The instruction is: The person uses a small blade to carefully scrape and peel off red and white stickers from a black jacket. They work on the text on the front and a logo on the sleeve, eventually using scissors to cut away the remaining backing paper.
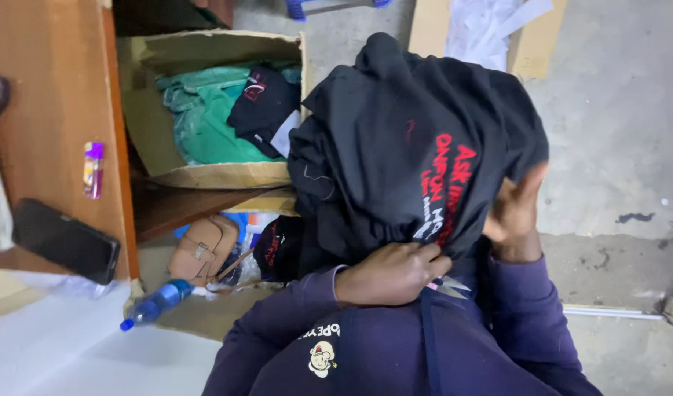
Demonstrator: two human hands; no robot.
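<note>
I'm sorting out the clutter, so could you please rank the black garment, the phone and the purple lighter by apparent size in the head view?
1. Black garment, much the largest, though nearest the camera.
2. Phone.
3. Purple lighter.

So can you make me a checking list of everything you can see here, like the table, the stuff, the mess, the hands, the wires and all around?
Surface: brown wooden desk at the left; grey concrete floor below.
Job's things: black garment with red print, bunched up; small scissors under the left hand.
Clutter: dark phone and purple lighter on the desk; blue bottle, tan bag.
Grippers: left hand closed on the garment's lower edge; right hand open, pressed against its side.
Cables: nothing seen.
Surroundings: cardboard box holding green cloth and a dark garment; paper scraps on cardboard at the top.
</note>
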